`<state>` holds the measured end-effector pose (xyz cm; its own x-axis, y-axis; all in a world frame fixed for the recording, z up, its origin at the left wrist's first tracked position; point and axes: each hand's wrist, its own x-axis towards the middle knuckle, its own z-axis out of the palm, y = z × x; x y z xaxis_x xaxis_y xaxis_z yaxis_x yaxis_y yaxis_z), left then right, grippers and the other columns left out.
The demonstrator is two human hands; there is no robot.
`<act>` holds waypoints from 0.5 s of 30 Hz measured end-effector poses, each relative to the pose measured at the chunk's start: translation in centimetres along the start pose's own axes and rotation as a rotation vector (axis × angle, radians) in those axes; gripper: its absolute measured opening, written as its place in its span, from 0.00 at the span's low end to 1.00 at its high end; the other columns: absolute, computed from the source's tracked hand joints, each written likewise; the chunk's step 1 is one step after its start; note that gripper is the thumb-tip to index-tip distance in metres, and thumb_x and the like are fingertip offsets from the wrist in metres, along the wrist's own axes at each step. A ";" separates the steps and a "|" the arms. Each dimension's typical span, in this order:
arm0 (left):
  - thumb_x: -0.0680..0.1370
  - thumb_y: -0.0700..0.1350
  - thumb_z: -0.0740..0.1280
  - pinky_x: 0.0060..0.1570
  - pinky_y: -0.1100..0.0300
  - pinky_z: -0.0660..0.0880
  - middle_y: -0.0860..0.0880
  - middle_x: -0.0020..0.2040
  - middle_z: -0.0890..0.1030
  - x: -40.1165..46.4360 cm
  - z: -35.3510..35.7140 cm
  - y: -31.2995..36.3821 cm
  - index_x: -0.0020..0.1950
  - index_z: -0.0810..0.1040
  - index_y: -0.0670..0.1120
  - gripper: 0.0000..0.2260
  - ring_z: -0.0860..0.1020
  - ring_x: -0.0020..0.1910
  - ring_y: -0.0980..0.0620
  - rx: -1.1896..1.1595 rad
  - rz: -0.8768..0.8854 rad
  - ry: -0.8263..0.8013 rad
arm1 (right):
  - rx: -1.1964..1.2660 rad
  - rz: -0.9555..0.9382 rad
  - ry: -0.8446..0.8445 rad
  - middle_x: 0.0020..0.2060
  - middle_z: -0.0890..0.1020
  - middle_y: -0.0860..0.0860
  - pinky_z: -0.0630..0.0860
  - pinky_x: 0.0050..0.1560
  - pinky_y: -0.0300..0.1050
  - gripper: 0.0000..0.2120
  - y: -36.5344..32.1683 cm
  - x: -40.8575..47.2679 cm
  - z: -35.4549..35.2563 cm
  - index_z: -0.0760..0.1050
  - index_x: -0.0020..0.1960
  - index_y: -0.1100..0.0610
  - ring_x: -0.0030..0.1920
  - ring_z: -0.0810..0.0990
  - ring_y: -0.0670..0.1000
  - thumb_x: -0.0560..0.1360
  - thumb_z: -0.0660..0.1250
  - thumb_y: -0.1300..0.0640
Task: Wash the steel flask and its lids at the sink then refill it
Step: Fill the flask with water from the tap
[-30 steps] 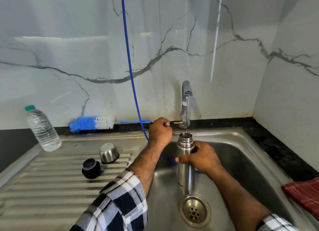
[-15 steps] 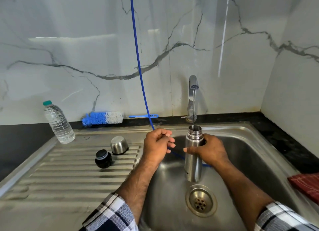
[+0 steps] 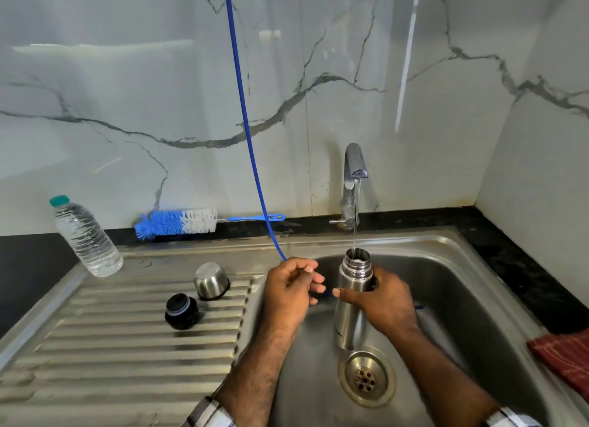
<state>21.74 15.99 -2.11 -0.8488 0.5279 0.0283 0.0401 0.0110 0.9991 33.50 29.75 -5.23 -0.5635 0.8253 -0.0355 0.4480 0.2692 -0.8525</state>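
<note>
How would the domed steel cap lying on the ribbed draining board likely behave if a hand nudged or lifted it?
The domed steel cap lies tilted on its side across the ribbed draining board, so a nudge would probably roll it in a curve, though the ridges may check it. It looks hollow and thin, so likely light. Its polished, possibly wet surface could be slippery to pinch.

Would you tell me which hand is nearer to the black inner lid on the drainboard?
Left. The left hand hovers just right of the black inner lid; the right hand grips the steel flask farther right.
</note>
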 end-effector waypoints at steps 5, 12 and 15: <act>0.84 0.34 0.65 0.29 0.62 0.77 0.41 0.41 0.87 0.0 0.2 0.6 0.54 0.84 0.40 0.08 0.84 0.35 0.50 0.002 0.052 -0.025 | -0.047 -0.051 0.016 0.45 0.86 0.42 0.82 0.49 0.44 0.26 -0.8 0.5 -0.2 0.81 0.54 0.45 0.46 0.83 0.41 0.62 0.86 0.40; 0.84 0.34 0.64 0.28 0.62 0.76 0.45 0.38 0.86 0.1 0.0 0.6 0.52 0.83 0.41 0.08 0.84 0.33 0.51 0.004 0.061 0.009 | -0.023 -0.111 0.061 0.42 0.85 0.42 0.80 0.45 0.41 0.23 -1.5 0.2 -0.7 0.79 0.49 0.44 0.45 0.83 0.41 0.62 0.86 0.40; 0.84 0.35 0.65 0.28 0.61 0.76 0.45 0.40 0.87 0.3 0.1 0.5 0.50 0.83 0.44 0.08 0.84 0.34 0.50 0.027 0.059 0.014 | -0.040 -0.125 0.051 0.42 0.83 0.41 0.76 0.42 0.38 0.22 -1.7 0.2 -0.7 0.77 0.49 0.43 0.44 0.82 0.40 0.63 0.85 0.41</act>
<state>21.55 16.19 -1.60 -0.8520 0.5161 0.0878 0.1045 0.0034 0.9945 33.08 29.85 -3.45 -0.5811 0.8080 0.0969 0.4043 0.3900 -0.8273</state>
